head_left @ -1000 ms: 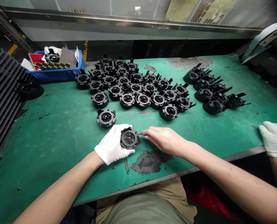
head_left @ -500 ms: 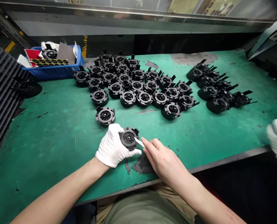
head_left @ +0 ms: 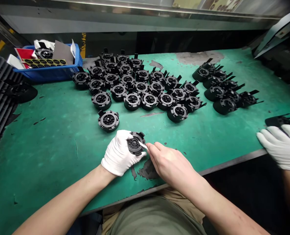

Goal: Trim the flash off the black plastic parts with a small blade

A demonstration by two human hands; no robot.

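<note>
My left hand (head_left: 119, 155), in a white glove, grips a round black plastic part (head_left: 135, 143) by its left and lower rim, its ribbed face turned up. Bare-skinned, my right hand (head_left: 170, 160) pinches a thin white strip-like tool (head_left: 143, 144), whose tip touches the face of that part. I cannot make out exactly what kind of tool it is. Just beyond my left hand lies another black round part (head_left: 108, 120) on the green bench top (head_left: 73, 130).
Several similar black parts (head_left: 142, 87) stand grouped at the back middle, and a smaller group (head_left: 223, 88) at the right. A blue bin (head_left: 52, 73) with papers is at the back left. Ridged dark trays (head_left: 3, 98) line the left edge. Another person's gloved hand (head_left: 280, 143) reaches in from the right.
The other person's gloved hand has moved left over the bench, and black parts now show beside it. The view has shifted slightly. Both my hands keep their hold, the tool tip still on the part.
</note>
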